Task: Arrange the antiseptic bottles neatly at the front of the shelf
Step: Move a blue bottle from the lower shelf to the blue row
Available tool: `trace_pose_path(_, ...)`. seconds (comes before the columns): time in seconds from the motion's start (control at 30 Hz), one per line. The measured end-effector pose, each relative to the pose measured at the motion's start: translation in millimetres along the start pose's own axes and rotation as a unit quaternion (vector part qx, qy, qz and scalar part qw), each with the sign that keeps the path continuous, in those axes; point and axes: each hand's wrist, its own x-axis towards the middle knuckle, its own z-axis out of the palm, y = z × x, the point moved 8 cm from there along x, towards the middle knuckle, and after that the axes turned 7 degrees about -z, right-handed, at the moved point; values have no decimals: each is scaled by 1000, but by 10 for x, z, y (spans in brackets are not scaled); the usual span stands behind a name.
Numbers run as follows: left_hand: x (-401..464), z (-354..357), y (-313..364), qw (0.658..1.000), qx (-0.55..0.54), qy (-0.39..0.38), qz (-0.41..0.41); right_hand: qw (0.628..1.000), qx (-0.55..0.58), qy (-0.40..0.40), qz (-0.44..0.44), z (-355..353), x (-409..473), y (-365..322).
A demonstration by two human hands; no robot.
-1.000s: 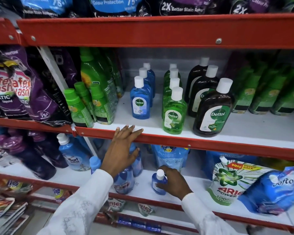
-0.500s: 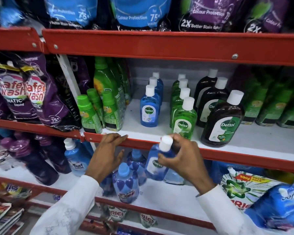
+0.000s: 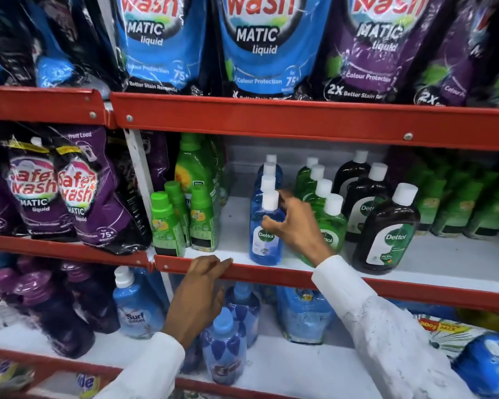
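Observation:
A small blue antiseptic bottle (image 3: 264,246) with a white cap stands upright at the front of the white middle shelf (image 3: 444,260). It heads a row of blue bottles (image 3: 269,171). My right hand (image 3: 296,226) grips its neck and shoulder from the right. Beside it run a row of green antiseptic bottles (image 3: 335,223) and a row of dark brown ones (image 3: 386,234); the front green bottle is partly hidden by my wrist. My left hand (image 3: 199,292) rests with fingers laid over the shelf's red front lip (image 3: 271,273), holding nothing.
Green-capped bottles (image 3: 167,226) stand left of the blue row, with a bare gap of shelf between. Purple pouches (image 3: 78,197) fill the left bay and large pouches (image 3: 260,44) hang above. The lower shelf holds blue bottles (image 3: 224,349), a Surf bottle (image 3: 136,309) and pouches.
My right hand lifted the small blue bottle from the lower shelf up to the middle shelf and set it in front of the blue row. The left hand stayed on the red lip.

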Motion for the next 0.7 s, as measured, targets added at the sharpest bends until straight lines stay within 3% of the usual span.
trace_pose_path(0.17,63,-53,49,999,7,22,-25,1000,1,-5,22,9,-3,81)
trace_pose_path(0.27,200,-54,92,996,-70,30,-55,999,2,-6,31,30,-139,186)
trace_pose_path(0.53,758,198,249,982,-163,-64,-70,993,2,-12,114,403,-533,769)
trace_pose_path(0.7,804,283,160,974,-203,-57,-82,993,32,1,115,424,-543,829)
